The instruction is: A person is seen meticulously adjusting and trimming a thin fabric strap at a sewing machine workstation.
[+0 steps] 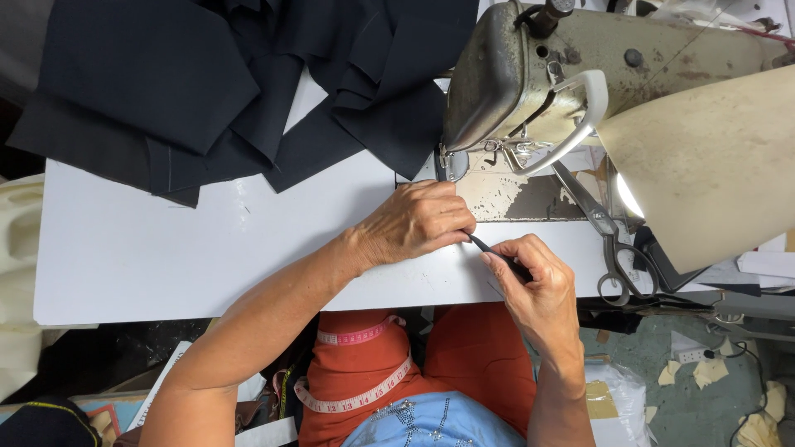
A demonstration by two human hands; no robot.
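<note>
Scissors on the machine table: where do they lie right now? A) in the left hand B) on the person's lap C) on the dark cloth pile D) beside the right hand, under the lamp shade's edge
D: the scissors lie untouched on the white table, just right of the right hand, which pinches a thin dark strip with the left hand.

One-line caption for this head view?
Both hands, left and right, pinch a small dark strip beside an old sewing machine.

Lying or standing in view are one sewing machine (530, 91), one pair of scissors (609, 240), one pink measuring tape (356, 397), one white table (166, 248) and several dark cloth pieces (207, 91).
</note>
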